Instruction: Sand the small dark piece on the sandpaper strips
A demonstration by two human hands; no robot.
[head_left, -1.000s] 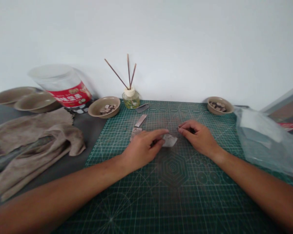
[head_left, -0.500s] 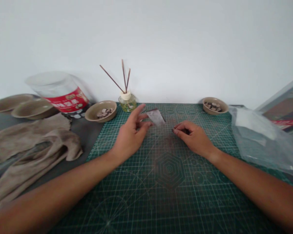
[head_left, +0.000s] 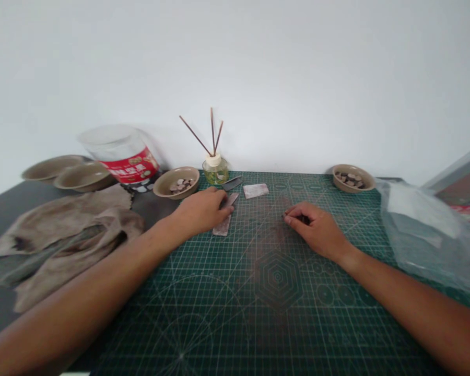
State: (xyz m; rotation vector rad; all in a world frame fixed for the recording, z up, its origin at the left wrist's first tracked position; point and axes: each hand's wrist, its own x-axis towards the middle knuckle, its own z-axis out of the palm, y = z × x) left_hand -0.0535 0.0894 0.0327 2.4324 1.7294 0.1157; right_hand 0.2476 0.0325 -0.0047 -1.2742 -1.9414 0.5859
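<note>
My left hand [head_left: 203, 210] is low over the cutting mat, thumb and fingers closed around a flat greyish strip [head_left: 231, 200] that looks like sandpaper. A similar pinkish-grey strip [head_left: 221, 226] lies under the thumb. Behind these rest a dark flat piece [head_left: 232, 183] and a pale rectangular piece [head_left: 256, 191], flat on the mat. My right hand [head_left: 315, 228] stays in a pinch above the mat's right half; a tiny dark bit shows at its fingertips, too small to name.
The green cutting mat [head_left: 278, 334] covers the table. Bowls of small brownish pieces stand left [head_left: 176, 183] and right [head_left: 353, 178]. A reed diffuser [head_left: 215, 168], a red-labelled plastic jar [head_left: 131, 164], a brown cloth [head_left: 74, 222] and a clear plastic bag [head_left: 423, 235] surround the mat.
My left hand has come away from the pale piece, moved left and closed on a strip. The pale piece now lies flat. My right hand keeps its pinch. The view has shifted slightly.
</note>
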